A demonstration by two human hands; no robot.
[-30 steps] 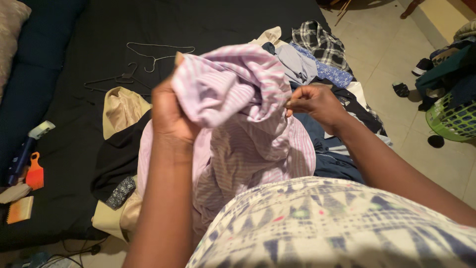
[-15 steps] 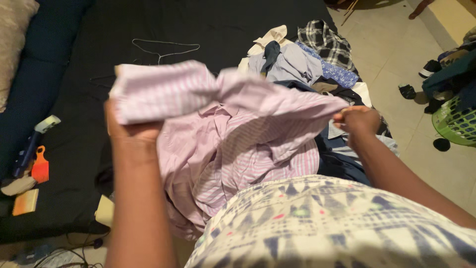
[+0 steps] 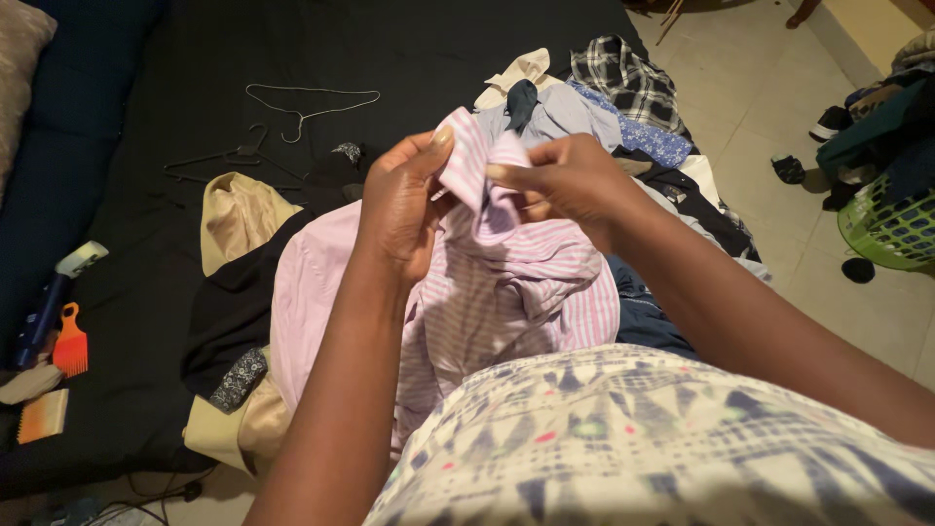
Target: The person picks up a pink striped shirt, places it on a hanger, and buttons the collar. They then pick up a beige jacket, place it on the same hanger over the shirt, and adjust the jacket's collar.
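Both hands are pinching the pink striped shirt [image 3: 506, 282] up top. Left hand [image 3: 401, 209] and right hand [image 3: 565, 180] nearly touch, fabric bunched between them.

I'm holding the pink striped cotton shirt [image 3: 506, 282] over the black bed [image 3: 409, 49]; thin wire hanger [image 3: 310, 102] lying at eleven o'clock, green plastic basket [image 3: 891, 229] at three.
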